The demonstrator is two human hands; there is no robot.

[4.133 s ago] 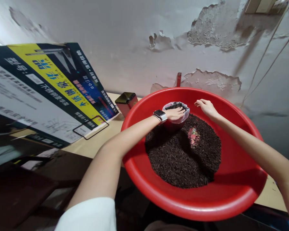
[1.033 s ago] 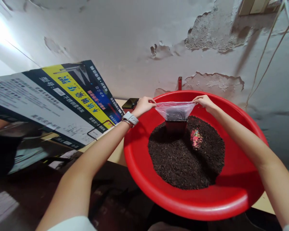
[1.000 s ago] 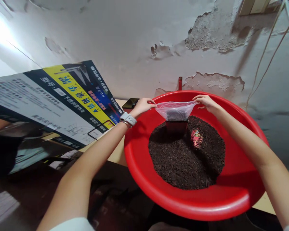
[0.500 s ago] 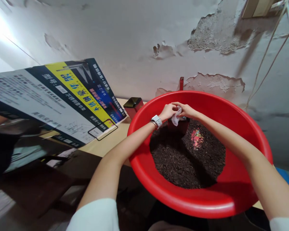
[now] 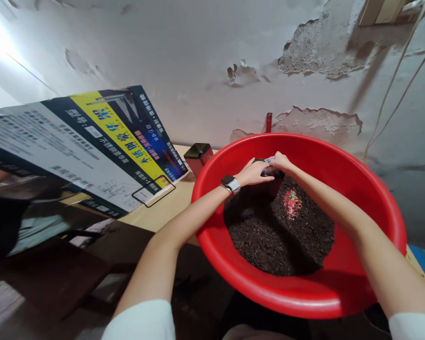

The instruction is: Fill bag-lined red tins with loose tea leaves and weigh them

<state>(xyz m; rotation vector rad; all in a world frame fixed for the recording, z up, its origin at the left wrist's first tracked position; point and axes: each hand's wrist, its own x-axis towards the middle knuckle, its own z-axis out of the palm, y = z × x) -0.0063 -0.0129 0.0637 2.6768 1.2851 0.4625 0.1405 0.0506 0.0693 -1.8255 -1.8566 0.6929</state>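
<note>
A large red basin [image 5: 361, 189] holds dark loose tea-like leaves [image 5: 279, 236]. In its back part stands a dark square tin [image 5: 267, 186], partly covered by my hands. My left hand [image 5: 254, 173] rests across the top of the tin, with its fingers spread over the edge. At the tin's top right, my right hand [image 5: 279, 161] is closed in a pinch on a pale plastic bag [image 5: 269, 160]. Most of the bag is hidden by my fingers and the tin.
Beyond the basin's left rim stands another red tin [image 5: 198, 158] with a dark top. A large printed carton [image 5: 92, 151] leans on the wooden table [image 5: 145, 215]. Cables hang at the right, and a peeling wall stands behind.
My left hand has let go of the bag and spread over the tin. My right hand has moved slightly right with the bag. The bag now shows less above the tin.
</note>
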